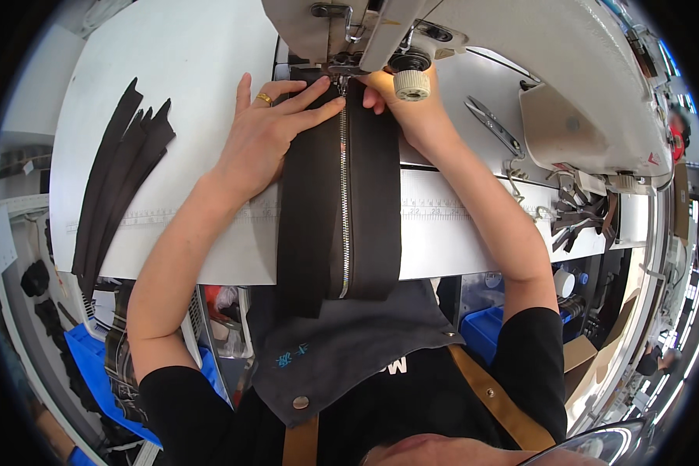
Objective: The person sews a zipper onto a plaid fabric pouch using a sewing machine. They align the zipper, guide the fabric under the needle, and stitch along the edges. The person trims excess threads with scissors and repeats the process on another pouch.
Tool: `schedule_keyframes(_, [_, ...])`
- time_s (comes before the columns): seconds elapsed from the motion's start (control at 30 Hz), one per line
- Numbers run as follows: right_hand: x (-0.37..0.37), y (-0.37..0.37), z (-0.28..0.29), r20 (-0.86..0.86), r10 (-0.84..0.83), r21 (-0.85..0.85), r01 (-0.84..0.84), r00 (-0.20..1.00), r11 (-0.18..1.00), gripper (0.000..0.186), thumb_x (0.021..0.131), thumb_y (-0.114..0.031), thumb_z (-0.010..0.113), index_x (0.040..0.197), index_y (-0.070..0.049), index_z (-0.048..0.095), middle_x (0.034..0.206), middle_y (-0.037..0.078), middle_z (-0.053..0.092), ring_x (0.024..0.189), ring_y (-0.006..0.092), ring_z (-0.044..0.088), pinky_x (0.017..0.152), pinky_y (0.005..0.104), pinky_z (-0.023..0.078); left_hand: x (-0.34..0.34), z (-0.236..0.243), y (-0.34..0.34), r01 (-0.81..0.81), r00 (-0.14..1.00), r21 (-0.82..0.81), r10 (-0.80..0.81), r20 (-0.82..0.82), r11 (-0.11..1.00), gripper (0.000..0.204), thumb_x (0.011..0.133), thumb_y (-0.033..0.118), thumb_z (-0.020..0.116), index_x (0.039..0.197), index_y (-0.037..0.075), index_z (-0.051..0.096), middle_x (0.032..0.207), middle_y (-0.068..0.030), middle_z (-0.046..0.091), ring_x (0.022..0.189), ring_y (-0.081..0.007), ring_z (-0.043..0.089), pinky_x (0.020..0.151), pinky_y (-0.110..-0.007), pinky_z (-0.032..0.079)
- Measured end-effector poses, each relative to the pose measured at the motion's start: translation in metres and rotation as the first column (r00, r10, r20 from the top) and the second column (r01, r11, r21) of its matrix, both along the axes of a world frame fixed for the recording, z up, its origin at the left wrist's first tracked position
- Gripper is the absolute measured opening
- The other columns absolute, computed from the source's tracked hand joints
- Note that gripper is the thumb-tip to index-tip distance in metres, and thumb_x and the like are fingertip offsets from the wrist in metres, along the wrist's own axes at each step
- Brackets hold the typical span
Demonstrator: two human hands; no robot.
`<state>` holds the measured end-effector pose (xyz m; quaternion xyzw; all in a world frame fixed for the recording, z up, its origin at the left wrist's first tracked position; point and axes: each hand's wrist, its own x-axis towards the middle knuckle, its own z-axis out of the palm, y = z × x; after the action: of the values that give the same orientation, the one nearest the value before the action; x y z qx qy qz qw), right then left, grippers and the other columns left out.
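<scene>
A long dark brown fabric piece [307, 225] with a silver metal zipper [345, 202] down its middle lies on the white table. Its far end reaches under the needle area of a sewing machine [590, 85], and its near end hangs over the table edge. My left hand [276, 124] rests on the fabric's far left side, fingers spread, index fingertip beside the zipper. Close to the presser foot, my right hand [412, 109] has curled fingers at the fabric's far right side. The machine's white knob [412, 84] covers part of it, so what its fingertips hold is hidden.
Several dark fabric strips [120, 171] lie on the left of the table. Metal scissors [495, 126] lie to the right, by the machine's arm, with a bundle of dark strips [579, 213] farther right. A blue bin [483, 330] sits below the table edge.
</scene>
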<state>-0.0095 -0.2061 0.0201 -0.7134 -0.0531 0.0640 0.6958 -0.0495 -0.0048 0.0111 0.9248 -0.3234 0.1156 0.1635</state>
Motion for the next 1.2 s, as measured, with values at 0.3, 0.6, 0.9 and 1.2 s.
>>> schedule_keyframes(0.3, [-0.002, -0.004, 0.012, -0.123, 0.042, 0.025, -0.039, 0.992, 0.999, 0.016, 0.084, -0.009, 0.058, 0.091, 0.005, 0.063, 0.075, 0.010, 0.066, 0.058, 0.0123, 0.061, 0.053, 0.0214, 0.049, 0.000, 0.000, 0.001, -0.001, 1.000, -0.021, 0.000, -0.018, 1.000, 0.050, 0.075, 0.011, 0.064, 0.122, 0.026, 0.059, 0.133, -0.0019, 0.052, 0.119, -0.0245, 0.048, 0.106, -0.063, 0.013])
schedule_keyframes(0.6, [-0.004, -0.012, 0.021, 0.197, 0.212, -0.478, -0.095, 0.957, 0.873, 0.021, 0.080, -0.018, 0.063, 0.087, 0.001, 0.065, 0.078, 0.002, 0.065, 0.068, 0.0084, 0.057, 0.065, 0.0225, 0.046, 0.002, -0.004, 0.001, -0.012, 1.000, 0.010, 0.012, 0.017, 1.000, 0.046, 0.076, 0.032, 0.069, 0.121, 0.024, 0.061, 0.132, -0.0007, 0.053, 0.118, -0.0231, 0.048, 0.107, -0.060, 0.012])
schedule_keyframes(0.9, [-0.011, -0.005, 0.035, -0.117, 0.125, -0.467, -0.166, 0.985, 0.868, 0.023, 0.081, -0.023, 0.061, 0.085, -0.001, 0.066, 0.077, -0.001, 0.063, 0.066, 0.0067, 0.054, 0.062, 0.0196, 0.042, 0.002, -0.007, 0.003, -0.013, 1.000, 0.023, 0.012, 0.025, 1.000, 0.046, 0.077, 0.032, 0.069, 0.121, 0.025, 0.061, 0.132, -0.0004, 0.053, 0.120, -0.0238, 0.046, 0.108, -0.059, 0.010])
schedule_keyframes(1.2, [0.005, -0.024, 0.012, -0.247, 0.366, 0.104, -0.351, 0.897, 0.931, 0.028, 0.088, -0.024, 0.057, 0.099, 0.002, 0.063, 0.079, 0.004, 0.062, 0.068, 0.0117, 0.058, 0.063, 0.0215, 0.047, 0.003, -0.006, 0.002, -0.018, 1.000, 0.016, 0.018, 0.003, 1.000, 0.044, 0.078, 0.033, 0.067, 0.121, 0.024, 0.061, 0.132, -0.0012, 0.053, 0.121, -0.0234, 0.046, 0.108, -0.060, 0.010])
